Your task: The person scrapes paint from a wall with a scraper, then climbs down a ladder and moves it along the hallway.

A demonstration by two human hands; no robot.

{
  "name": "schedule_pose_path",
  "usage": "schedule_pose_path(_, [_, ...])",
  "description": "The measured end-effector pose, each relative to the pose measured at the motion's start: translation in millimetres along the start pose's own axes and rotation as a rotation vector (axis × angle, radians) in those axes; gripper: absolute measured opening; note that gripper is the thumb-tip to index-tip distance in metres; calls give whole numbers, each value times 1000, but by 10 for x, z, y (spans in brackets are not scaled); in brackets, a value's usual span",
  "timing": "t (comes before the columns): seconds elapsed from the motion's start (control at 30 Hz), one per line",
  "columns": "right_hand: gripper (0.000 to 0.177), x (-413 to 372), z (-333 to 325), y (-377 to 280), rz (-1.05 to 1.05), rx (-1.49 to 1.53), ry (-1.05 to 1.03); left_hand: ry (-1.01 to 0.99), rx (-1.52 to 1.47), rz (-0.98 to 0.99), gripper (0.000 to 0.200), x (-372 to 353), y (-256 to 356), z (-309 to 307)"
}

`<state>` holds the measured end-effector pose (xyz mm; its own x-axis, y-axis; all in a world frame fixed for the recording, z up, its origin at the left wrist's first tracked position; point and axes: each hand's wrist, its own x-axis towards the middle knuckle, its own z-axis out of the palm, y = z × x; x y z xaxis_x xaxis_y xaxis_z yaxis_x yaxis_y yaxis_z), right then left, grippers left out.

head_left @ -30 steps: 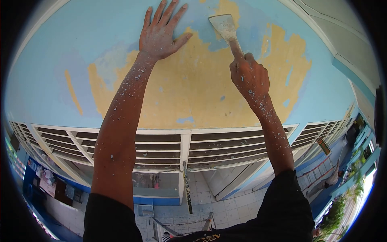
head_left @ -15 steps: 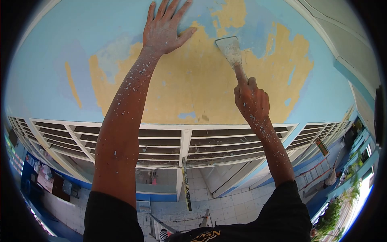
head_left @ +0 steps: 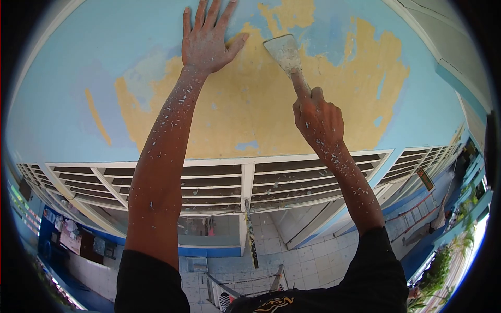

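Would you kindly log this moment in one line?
Left hand spread against wall | right hand gripping scraper, blade at wall | wall partly blue, partly yellow

Soft, even daylight covers the wall (head_left: 245,104), which reads clearly with only faint shading. The brightest patch is the blown-out strip (head_left: 472,250) at lower right, apparently sunlight from outside. The gaps between the louvres (head_left: 300,180) look dark. Wide-angle distortion bows straight lines, and black vignetting rounds the corners. Small details near the edges are soft.
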<state>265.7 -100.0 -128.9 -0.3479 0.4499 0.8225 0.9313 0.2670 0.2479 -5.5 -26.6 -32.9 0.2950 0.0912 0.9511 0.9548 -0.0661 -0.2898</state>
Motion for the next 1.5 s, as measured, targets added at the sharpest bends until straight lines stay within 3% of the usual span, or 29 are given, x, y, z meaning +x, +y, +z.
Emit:
schedule_pose_path(0.17, [65,752,-27,14,-129,28,302,-23,-29,-27,84,-59,78,-57])
schedule_pose_path(0.3, [64,286,-50,27,-37,21,99,169,-28,25,79,-137,-74,165])
schedule_pose_path(0.37, [63,-20,-17,32,2,1,-28,172,-39,15,79,-163,-69,173])
schedule_pose_path(0.47, [62,188,-137,10,-32,-19,38,167,-43,0,80,-158,-51,146])
schedule_pose_path(0.6, [62,782,-47,-20,-185,-20,306,168,-61,-1,80,-149,-41,122])
schedule_pose_path(0.83, [60,229,-213,-206,-10,-5,-67,183,-57,-81,81,-305,-70,95])
schedule_pose_path(0.97, [63,875,-136,-165,-159,48,241,189,-79,-75,81,-276,-44,106])
schedule_pose_path(1.07, [62,949,-144,-149,-168,78,267,191,-85,-79,81,-272,-78,105])
schedule_pose_path(1.17, [60,467,-252,-164,-14,3,51,172,-76,-103,81,-361,-81,86])
schedule_pose_path(1.27, [59,351,-237,-34,59,-26,-3,192,-57,-128,81,-314,-135,68])
schedule_pose_path(1.43, [58,1077,-155,194,-102,52,473,170,-53,-120,82,-325,-114,71])
schedule_pose_path(1.5, [57,986,-206,199,-68,96,357,175,-65,-114,82,-349,-105,72])
